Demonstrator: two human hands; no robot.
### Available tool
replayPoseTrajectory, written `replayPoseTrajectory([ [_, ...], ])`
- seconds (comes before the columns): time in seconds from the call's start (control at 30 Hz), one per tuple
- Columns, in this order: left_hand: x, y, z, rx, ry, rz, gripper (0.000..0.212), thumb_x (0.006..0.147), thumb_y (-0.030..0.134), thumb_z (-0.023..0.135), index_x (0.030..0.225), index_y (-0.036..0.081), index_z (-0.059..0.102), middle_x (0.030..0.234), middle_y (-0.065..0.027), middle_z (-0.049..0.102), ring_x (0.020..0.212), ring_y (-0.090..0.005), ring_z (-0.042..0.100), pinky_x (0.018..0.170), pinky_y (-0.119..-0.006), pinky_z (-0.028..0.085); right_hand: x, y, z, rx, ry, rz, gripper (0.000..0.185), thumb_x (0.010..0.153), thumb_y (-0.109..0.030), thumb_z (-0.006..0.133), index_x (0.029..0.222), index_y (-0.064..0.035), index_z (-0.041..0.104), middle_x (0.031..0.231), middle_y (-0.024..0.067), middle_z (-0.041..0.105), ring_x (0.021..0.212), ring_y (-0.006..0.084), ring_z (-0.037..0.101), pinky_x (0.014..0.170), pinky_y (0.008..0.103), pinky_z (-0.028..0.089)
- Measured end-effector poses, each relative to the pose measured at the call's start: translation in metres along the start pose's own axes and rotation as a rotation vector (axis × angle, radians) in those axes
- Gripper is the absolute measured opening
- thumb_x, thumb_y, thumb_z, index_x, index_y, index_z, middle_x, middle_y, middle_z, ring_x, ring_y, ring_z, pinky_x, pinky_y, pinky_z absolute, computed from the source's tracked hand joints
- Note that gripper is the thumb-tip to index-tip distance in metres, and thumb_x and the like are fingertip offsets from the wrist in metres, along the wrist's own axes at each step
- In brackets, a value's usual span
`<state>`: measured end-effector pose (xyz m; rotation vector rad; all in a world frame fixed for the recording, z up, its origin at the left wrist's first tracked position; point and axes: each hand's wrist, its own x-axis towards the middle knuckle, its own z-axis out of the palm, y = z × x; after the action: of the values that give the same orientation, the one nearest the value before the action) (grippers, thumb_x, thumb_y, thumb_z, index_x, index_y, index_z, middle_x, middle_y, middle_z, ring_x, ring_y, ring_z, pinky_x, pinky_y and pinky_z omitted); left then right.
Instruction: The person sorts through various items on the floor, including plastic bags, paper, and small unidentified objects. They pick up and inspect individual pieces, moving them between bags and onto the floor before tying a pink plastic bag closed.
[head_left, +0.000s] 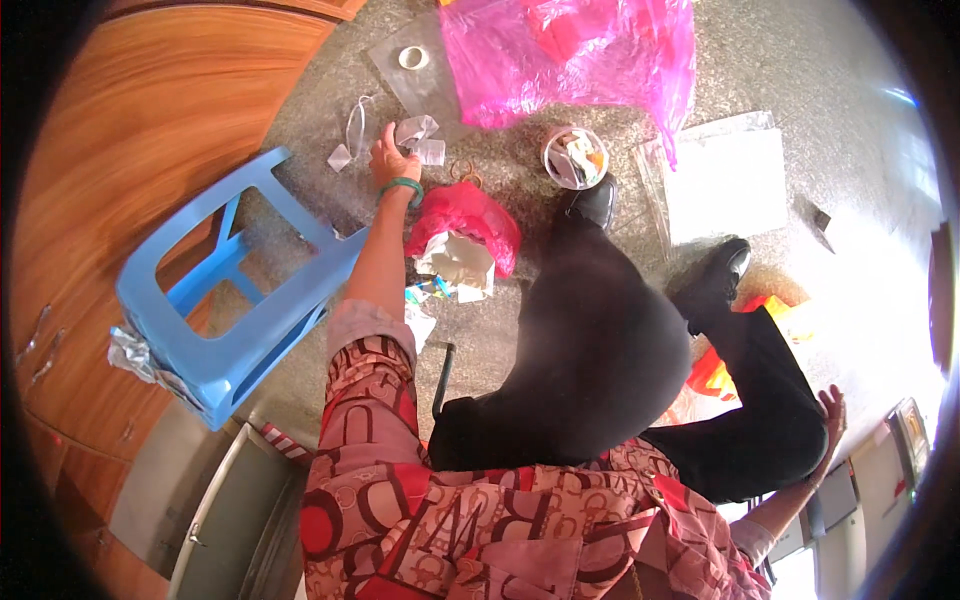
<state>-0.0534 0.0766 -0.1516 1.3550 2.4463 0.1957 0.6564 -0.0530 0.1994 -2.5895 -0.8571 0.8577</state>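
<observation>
My left hand, with a green bangle at its wrist, reaches down to the floor. It is at some crumpled clear plastic pieces; the fingertips are partly hidden, so a grip cannot be made out. Just left of it lies a thin clear loop with a small plastic scrap. Scissors handles show to its right, above a red plastic bag holding white paper. My right hand rests against my bent knee, fingers somewhat apart, with nothing in it.
A blue plastic stool lies tipped over at left. At the top are a pink plastic bag and a tape roll on a clear sheet. A clear tub of scraps stands by my shoe. White sheets lie right.
</observation>
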Motion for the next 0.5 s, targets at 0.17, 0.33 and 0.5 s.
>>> replayPoseTrajectory([
  [0.17,0.023,0.004,0.006,0.173,-0.107,0.129,0.051,0.069,0.014,0.066,0.115,0.020,0.047,0.114,-0.0137,0.049,0.108,-0.0346,0.046,0.088,-0.043,0.041,0.038,-0.045,-0.013,-0.047,-0.027,0.019,0.038,0.090,-0.036,0.050,0.116,-0.0083,0.056,0.090,0.0034,0.059,0.074,0.0101,0.054,0.063,0.0230,0.044],
  [0.33,0.034,0.005,0.011,0.035,-0.079,0.113,0.022,0.071,0.015,0.065,0.089,0.010,0.054,0.096,-0.0122,0.058,0.089,-0.0352,0.055,0.076,-0.044,0.045,0.044,-0.088,0.048,-0.095,-0.116,-0.171,0.036,0.091,-0.028,0.049,0.116,-0.0028,0.055,0.086,0.0052,0.059,0.071,0.0108,0.054,0.062,0.0234,0.043],
  [0.5,0.034,-0.020,-0.003,-0.522,-0.175,-0.237,0.020,0.077,0.021,0.063,0.083,0.006,0.051,0.082,-0.0113,0.060,0.079,-0.0277,0.059,0.073,-0.039,0.049,0.038,-0.138,0.138,-0.036,-0.254,-0.391,0.036,0.090,-0.025,0.050,0.111,0.0027,0.056,0.085,0.0089,0.060,0.069,0.0128,0.054,0.063,0.0246,0.043],
])
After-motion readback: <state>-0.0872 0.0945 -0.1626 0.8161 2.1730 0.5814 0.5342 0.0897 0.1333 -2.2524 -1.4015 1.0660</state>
